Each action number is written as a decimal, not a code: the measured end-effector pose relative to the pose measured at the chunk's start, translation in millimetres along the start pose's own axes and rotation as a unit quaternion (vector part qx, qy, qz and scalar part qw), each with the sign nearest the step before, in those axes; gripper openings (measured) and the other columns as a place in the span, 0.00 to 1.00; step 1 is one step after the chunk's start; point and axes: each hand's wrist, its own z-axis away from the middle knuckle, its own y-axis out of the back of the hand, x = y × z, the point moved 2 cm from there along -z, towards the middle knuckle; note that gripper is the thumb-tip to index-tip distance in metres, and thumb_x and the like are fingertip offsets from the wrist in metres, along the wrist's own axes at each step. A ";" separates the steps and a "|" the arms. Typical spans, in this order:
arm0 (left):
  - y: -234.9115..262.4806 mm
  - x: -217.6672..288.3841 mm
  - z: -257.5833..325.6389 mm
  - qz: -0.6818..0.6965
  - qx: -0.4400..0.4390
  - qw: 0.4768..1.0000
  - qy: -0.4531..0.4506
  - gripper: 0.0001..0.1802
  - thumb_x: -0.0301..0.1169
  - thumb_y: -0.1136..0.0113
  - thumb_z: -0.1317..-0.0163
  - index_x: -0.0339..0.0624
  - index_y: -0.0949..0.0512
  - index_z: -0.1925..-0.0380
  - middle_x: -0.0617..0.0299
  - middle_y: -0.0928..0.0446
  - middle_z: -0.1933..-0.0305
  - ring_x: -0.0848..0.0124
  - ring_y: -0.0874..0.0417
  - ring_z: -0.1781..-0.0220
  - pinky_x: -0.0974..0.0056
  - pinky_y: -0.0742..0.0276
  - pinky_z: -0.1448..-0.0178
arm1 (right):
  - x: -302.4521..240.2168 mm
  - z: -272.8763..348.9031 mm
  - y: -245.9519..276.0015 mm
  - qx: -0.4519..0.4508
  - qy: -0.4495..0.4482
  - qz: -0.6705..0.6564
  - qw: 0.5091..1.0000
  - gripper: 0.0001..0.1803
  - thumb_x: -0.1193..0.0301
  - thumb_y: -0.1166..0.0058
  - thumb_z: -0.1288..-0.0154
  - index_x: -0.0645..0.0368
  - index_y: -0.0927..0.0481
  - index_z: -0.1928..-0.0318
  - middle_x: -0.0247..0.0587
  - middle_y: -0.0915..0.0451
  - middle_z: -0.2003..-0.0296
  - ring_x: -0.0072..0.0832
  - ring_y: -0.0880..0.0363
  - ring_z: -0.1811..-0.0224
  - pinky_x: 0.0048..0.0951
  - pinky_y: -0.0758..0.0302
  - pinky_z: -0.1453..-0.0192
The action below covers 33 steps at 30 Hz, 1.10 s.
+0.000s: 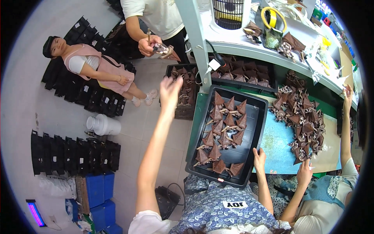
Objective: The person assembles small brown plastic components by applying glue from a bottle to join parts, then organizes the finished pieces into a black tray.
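My left hand [171, 93] is raised past the tray's left side, slightly smeared by motion, its fingers apart and nothing visible in them. With my right hand [259, 159] I hold the right rim of a black plastic tray [255, 128], which rests tilted at the table's front edge. Several small figurines [224, 137] with brown pointed tops and pale parts lie in rows inside it. Beyond my left hand, a person [159, 17] in a white shirt holds a similar figurine [165, 50] and a thin brush-like stick [148, 35].
A figurine pile [304, 121] covers the table to the right, where a co-worker's hand [305, 171] touches it. More filled trays [245, 72] stand behind a grey post [196, 43]. Another person [93, 66] stands at left near stacked black trays [74, 154] and a white bucket [104, 124].
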 end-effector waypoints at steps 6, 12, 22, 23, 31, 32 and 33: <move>-25.0 17.8 -78.6 0.245 -0.061 0.968 0.017 0.13 0.26 0.36 0.44 0.49 0.25 0.59 0.72 0.24 0.58 0.79 0.25 0.57 0.61 0.35 0.44 | -17.0 25.5 3.8 0.028 -0.036 0.005 0.999 0.28 0.54 0.46 0.37 0.74 0.26 0.56 0.63 0.22 0.64 0.48 0.22 0.58 0.40 0.29 0.54; -23.9 -8.4 -77.9 0.276 -0.078 0.952 -0.104 0.12 0.19 0.39 0.43 0.43 0.27 0.61 0.69 0.27 0.63 0.80 0.25 0.62 0.70 0.28 0.53 | -20.0 53.6 14.7 0.089 -0.065 -0.052 0.993 0.24 0.57 0.46 0.36 0.70 0.24 0.53 0.52 0.19 0.60 0.37 0.21 0.57 0.35 0.28 0.50; -27.3 1.9 42.4 0.177 -0.317 0.929 -0.075 0.26 0.20 0.41 0.42 0.44 0.41 0.47 0.62 0.31 0.53 0.73 0.26 0.54 0.65 0.24 0.48 | -60.4 77.8 17.5 0.159 -0.050 -0.062 0.984 0.19 0.63 0.43 0.37 0.68 0.23 0.55 0.47 0.19 0.63 0.30 0.21 0.60 0.30 0.26 0.53; -26.3 22.0 48.2 0.009 -0.303 0.918 -0.254 0.25 0.18 0.43 0.43 0.42 0.41 0.49 0.62 0.31 0.56 0.75 0.25 0.57 0.67 0.21 0.56 | -61.5 78.4 16.3 0.161 -0.052 -0.065 0.983 0.19 0.64 0.43 0.37 0.67 0.23 0.55 0.46 0.19 0.63 0.29 0.21 0.60 0.30 0.26 0.53; -33.1 47.0 83.7 0.247 -0.494 0.833 -0.033 0.27 0.18 0.37 0.48 0.41 0.40 0.52 0.56 0.30 0.57 0.72 0.23 0.62 0.69 0.20 0.65 | -71.7 97.0 11.3 0.173 -0.066 -0.085 0.979 0.15 0.68 0.42 0.38 0.67 0.23 0.56 0.44 0.19 0.63 0.27 0.21 0.58 0.28 0.27 0.51; -34.7 47.6 84.8 0.257 -0.494 0.828 -0.062 0.26 0.20 0.36 0.49 0.41 0.39 0.53 0.56 0.29 0.55 0.70 0.22 0.60 0.67 0.22 0.58 | -71.2 99.1 10.1 0.170 -0.069 -0.096 0.978 0.15 0.68 0.42 0.38 0.67 0.22 0.56 0.44 0.19 0.63 0.28 0.21 0.58 0.28 0.27 0.50; -34.2 45.4 86.3 0.258 -0.498 0.826 -0.059 0.26 0.20 0.36 0.49 0.41 0.39 0.53 0.56 0.29 0.55 0.70 0.22 0.60 0.67 0.22 0.58 | -70.2 101.5 10.0 0.167 -0.072 -0.107 0.977 0.15 0.68 0.43 0.38 0.67 0.22 0.56 0.44 0.19 0.63 0.28 0.21 0.58 0.28 0.27 0.50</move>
